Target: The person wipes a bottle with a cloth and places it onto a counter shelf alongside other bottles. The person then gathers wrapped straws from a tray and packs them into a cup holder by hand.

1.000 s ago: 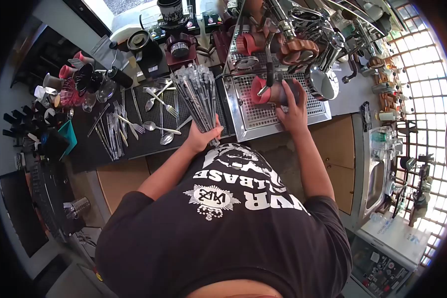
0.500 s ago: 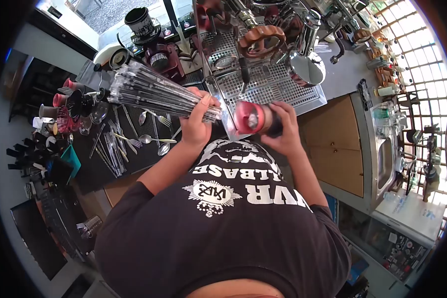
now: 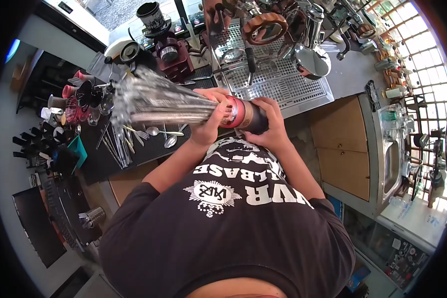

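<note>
My left hand is wrapped round a bundle of long thin wrapped sticks. Their far ends fan out to the left and are blurred; what they are exactly cannot be made out. My right hand grips a dark cup with a red rim, tilted on its side with its mouth facing left. The near ends of the bundle meet the cup's mouth, and my left fingers hide part of that spot. Spoons and forks lie on the dark mat left of my left hand.
Behind my hands is an espresso machine with a perforated metal drip tray. A steel pitcher is above it. A dark red grinder stands at the back. Cups and glasses are at the left, and a sink is at the right.
The cup has left the drip tray, turned sideways and come to my left hand. The bundle has swung from upright to pointing left, and its near ends now meet the cup.
</note>
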### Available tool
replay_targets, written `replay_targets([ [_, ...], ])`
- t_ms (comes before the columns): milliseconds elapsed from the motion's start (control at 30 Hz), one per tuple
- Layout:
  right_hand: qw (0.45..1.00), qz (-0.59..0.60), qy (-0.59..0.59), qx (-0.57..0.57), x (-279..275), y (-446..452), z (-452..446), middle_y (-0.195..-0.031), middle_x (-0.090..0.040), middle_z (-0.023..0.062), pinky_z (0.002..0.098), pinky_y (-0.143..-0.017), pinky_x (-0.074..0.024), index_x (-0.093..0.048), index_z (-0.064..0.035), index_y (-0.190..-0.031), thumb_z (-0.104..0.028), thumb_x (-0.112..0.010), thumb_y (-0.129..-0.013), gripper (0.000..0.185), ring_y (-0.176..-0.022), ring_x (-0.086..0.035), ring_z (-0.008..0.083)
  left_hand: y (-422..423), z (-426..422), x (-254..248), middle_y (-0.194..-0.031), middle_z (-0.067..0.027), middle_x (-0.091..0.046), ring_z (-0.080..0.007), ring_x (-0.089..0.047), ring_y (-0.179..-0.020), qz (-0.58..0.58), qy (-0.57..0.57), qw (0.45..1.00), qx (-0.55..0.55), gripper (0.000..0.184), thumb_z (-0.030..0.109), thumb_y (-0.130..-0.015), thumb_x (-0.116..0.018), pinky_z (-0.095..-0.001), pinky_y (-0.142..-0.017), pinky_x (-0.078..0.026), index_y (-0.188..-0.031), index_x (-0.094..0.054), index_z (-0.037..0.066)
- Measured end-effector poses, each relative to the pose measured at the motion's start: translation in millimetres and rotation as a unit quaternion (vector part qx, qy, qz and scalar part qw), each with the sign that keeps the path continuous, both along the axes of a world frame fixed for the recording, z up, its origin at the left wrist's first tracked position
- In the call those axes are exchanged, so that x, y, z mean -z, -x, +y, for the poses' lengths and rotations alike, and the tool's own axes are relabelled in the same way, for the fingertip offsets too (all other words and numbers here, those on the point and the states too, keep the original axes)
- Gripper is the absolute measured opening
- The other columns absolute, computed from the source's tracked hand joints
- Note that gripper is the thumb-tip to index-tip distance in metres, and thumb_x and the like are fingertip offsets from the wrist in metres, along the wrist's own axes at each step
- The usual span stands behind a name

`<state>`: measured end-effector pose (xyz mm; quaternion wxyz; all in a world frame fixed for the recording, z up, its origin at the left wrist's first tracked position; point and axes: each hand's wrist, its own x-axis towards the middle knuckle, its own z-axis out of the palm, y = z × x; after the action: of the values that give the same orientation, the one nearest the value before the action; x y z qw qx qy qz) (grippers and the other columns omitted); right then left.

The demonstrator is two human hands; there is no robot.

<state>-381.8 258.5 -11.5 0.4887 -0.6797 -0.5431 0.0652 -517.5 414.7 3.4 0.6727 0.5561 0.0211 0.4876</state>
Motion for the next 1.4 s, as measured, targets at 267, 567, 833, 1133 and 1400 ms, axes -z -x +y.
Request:
replay_targets([
  [267, 1.0, -0.022, -0.004, 0.018, 0, 9, 9, -0.131, -0.053, 0.0183, 0.0443, -0.099, -0.0478, -0.055, -0.008, -0.133, -0.014, -0.085, -0.056, 0.083, -0.118, -0.056, 0.0375, 0, 1, -4, -0.1, -0.0149, -0.067, -0.0233, -0.066, -0.098, 0.051, 0.023, 0.998, -0.004, 0.019, -0.003, -0.091, -0.064, -0.0412, -0.096, -0.049, -0.105, -0.052, 0.002],
  [567, 0.999, 0.01, -0.034, 0.041, 8, 2, 14, -0.133, -0.051, 0.0183, 0.0452, -0.102, -0.0474, -0.054, -0.0061, -0.129, -0.013, -0.087, -0.055, 0.081, -0.12, -0.055, 0.0384, -11, 1, -3, -0.139, -0.0257, -0.052, -0.0296, -0.05, -0.13, 0.17, -0.247, 0.954, 0.007, 0.035, 0.013, -0.083, -0.076, -0.046, -0.11, -0.037, -0.106, -0.052, 0.002],
  [833, 0.998, -0.036, 0.021, 0.055, 1, -13, -4, -0.123, -0.059, 0.0194, 0.0466, -0.101, -0.0467, -0.054, -0.0029, -0.127, -0.018, -0.084, -0.059, 0.075, -0.12, -0.055, 0.0404, -30, -16, 18, -0.132, -0.0175, -0.054, -0.0289, -0.055, -0.12, 0.34, -0.391, 0.855, -0.013, 0.063, 0.029, -0.084, -0.077, -0.044, -0.105, -0.042, -0.133, -0.048, 0.002],
  [1133, 0.968, 0.05, -0.24, -0.051, -108, 1, 9, -0.143, -0.042, 0.0286, 0.0474, -0.109, -0.0426, -0.011, 0.0049, -0.154, -0.056, -0.1, -0.042, 0.155, -0.131, -0.05, 0.0358, -36, -20, -46, -0.118, -0.0139, -0.062, -0.0285, -0.061, -0.112, 0.209, -0.008, 0.955, 0.211, 0.062, 0.028, -0.08, -0.078, -0.0396, -0.097, -0.049, -0.132, -0.053, 0.005],
  [1400, 0.941, -0.169, -0.292, 0.041, -146, -15, 21, -0.136, -0.047, 0.0305, 0.0445, -0.094, -0.0569, -0.03, 0.0027, -0.145, -0.025, -0.093, -0.07, 0.102, -0.114, -0.061, 0.0363, -54, -19, -17, -0.106, -0.0201, -0.063, -0.0408, -0.064, -0.098, 0.25, -0.413, 0.876, 0.012, 0.066, 0.022, -0.073, -0.078, -0.0469, -0.086, -0.052, -0.126, -0.046, -0.001],
])
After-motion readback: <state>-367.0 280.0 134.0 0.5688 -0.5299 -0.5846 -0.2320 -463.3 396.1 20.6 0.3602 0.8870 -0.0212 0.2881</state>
